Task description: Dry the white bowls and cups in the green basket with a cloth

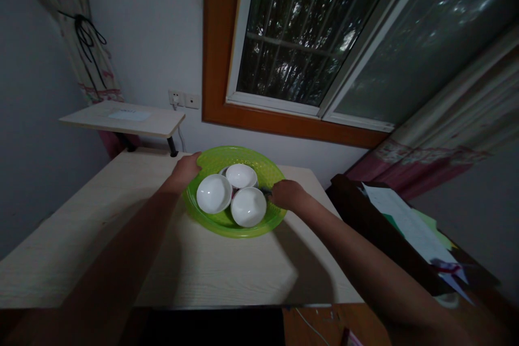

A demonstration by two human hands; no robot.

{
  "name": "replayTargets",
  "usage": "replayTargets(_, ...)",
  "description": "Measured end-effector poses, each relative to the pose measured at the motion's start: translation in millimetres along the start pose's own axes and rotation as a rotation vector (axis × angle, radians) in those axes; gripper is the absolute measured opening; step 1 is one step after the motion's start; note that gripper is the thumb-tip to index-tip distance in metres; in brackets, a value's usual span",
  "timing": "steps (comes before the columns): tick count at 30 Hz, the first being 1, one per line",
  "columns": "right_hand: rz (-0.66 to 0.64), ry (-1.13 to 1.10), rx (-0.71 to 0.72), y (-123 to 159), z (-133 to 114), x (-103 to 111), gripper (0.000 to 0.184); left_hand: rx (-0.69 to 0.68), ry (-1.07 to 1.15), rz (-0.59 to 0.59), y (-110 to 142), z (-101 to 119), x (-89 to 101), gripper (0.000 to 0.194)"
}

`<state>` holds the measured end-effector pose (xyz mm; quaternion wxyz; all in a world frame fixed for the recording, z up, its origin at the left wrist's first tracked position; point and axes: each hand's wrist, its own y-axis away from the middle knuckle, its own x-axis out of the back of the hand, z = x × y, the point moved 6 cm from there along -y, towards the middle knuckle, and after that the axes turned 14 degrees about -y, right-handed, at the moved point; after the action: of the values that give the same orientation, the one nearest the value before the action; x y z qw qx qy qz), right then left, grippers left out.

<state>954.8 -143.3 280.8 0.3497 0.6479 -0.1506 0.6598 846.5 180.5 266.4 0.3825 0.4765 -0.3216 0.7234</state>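
A round lime-green plastic basket (pixel 239 231) with a patterned, perforated-looking wall is at the middle of the table, slightly tilted. Three white bowls lie in it: a left bowl (pixel 214 193), a back bowl (pixel 241 175) and a front bowl (pixel 248 207). My left hand (pixel 187 169) is closed on the basket's left rim. On the opposite side, my right hand (pixel 287 194) grips the right rim, its fingertips over the inside. Close against those fingertips is a dark handle-like piece (pixel 265 191), its kind unclear. Whatever lies under the bowls is mostly hidden.
The pale wooden table (pixel 227 275) carries a small raised shelf (pixel 133 119) with a paper on it at back left. Behind are wall sockets (pixel 184 99) and a wood-framed window (pixel 300 38). Papers (pixel 405 221) lie on dark furniture at right.
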Motion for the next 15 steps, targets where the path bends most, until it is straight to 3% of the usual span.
replayTargets(6, 0.039, 0.049, 0.198, -28, 2, -4, 0.035, -0.039, -0.046, 0.017, -2, 0, 0.2, 0.06)
replayTargets(11, 0.17, 0.071, 0.266, -61, 6, -3, 0.046, -0.024, -0.056, 0.01, -4, -2, -1.3, 0.063)
replayTargets(15, 0.268, 0.079, 0.283, -72, 4, 0, 0.053, -0.004, -0.063, 0.006, -5, -3, -2.9, 0.064)
